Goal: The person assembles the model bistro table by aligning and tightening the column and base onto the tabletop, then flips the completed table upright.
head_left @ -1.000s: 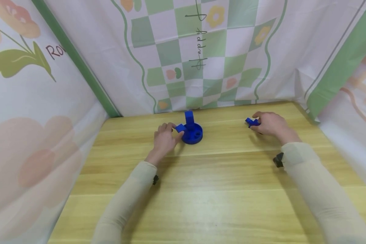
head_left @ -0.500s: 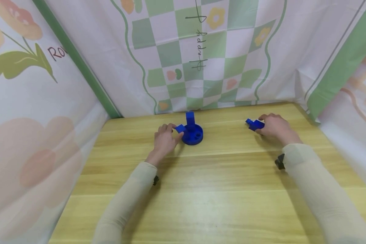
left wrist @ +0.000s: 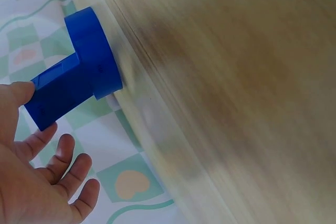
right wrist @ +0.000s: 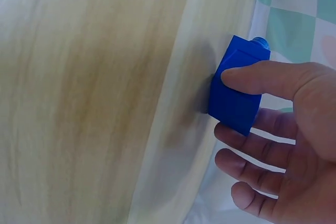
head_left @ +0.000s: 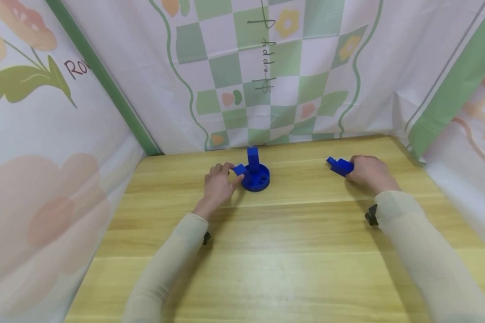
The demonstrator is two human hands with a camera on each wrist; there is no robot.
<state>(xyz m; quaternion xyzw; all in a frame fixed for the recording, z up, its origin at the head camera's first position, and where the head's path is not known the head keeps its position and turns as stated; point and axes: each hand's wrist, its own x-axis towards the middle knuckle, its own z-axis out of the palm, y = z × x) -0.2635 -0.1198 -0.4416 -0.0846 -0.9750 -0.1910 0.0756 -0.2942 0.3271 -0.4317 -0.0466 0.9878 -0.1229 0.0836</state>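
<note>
Two grips each pinch a blue piece: the left grip (head_left: 219, 185) has the left block (head_left: 240, 169) between thumb and fingertip, and the right grip (head_left: 370, 172) pinches the right block (head_left: 341, 167), its knob (right wrist: 260, 42) aimed toward 10 o'clock in the head view. The left block meets the dish (head_left: 256, 188) near 10 o'clock; whether it is seated there, I cannot tell. A sideways nudge from that light hold could lean the block or drag the dish across the tabletop (head_left: 266, 251). The right block is pinched near one end, so it could swivel or slip, and a bump could spoil its aim. Farther out, the post (head_left: 252, 158) rises at the dish's 12 o'clock, where a careless finger could knock it askew.
</note>
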